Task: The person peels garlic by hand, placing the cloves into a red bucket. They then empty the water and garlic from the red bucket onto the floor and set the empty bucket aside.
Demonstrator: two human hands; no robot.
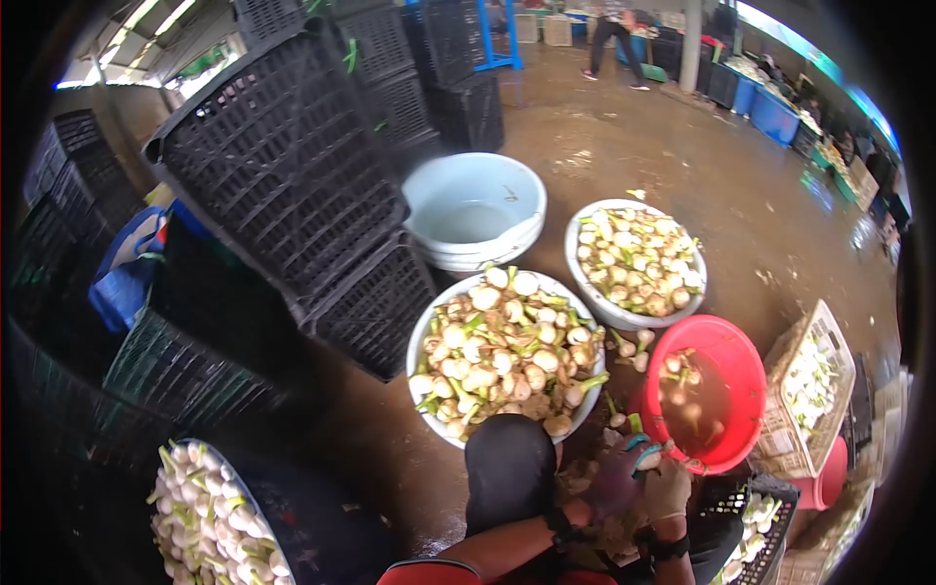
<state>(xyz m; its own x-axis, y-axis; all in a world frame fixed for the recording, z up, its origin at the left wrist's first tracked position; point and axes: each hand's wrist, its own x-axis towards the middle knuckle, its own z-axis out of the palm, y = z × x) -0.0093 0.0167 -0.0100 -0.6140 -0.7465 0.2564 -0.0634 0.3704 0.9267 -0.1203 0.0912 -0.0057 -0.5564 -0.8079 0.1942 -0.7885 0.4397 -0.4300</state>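
The left hand [616, 483] and right hand [667, 488] meet at the red tub's [748, 382] near-left rim, probably for a short drop; blur hides what either grip pinches. Bulbs [521, 353] fill the basin [413, 357] by the knee [507, 463], within reach.

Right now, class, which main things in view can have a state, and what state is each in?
Red basin, holding murky water and bulbs
Nearer white basin, heaped with bulbs
Farther white basin, full of bulbs
Pale blue basins, nested
Black crates, stacked
Cream crate, holding bulbs
Floor, wet
Left hand, close to right hand
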